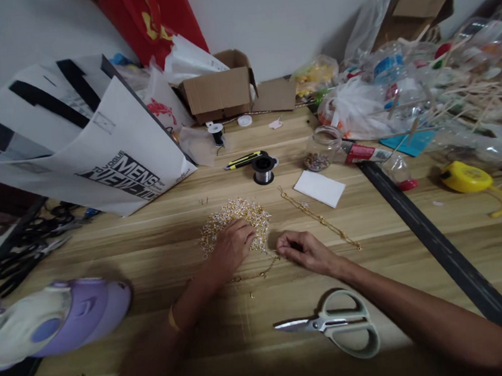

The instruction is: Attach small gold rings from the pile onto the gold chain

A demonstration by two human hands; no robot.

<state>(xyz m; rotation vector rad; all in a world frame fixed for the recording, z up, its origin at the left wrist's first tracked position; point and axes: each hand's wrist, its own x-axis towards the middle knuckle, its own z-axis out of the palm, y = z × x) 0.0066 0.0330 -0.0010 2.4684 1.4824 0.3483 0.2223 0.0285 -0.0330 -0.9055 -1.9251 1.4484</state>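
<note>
A pile of small gold and clear beads (pixel 221 221) lies on the wooden table. My left hand (pixel 234 243) rests on the pile's lower edge, fingers together and pointing down; what they hold, if anything, is hidden. Just right of the pile, my right hand (pixel 305 251) pinches the end of a thin wire or chain. A gold chain (pixel 260 275) runs from near those fingertips leftward under my left wrist. Another gold chain (pixel 321 219) lies stretched out beyond my right hand. Scissors (pixel 337 321) with pale green handles lie below my right hand, blades pointing left.
Behind the beads are a wire spool (pixel 263 170), a yellow-black cutter (pixel 245 160), a white card (pixel 320 188) and a bead jar (pixel 322 147). A purple bottle (pixel 83 316) and a large paper bag (pixel 112 149) stand left. A tape measure (pixel 465 177) and plastic clutter lie right.
</note>
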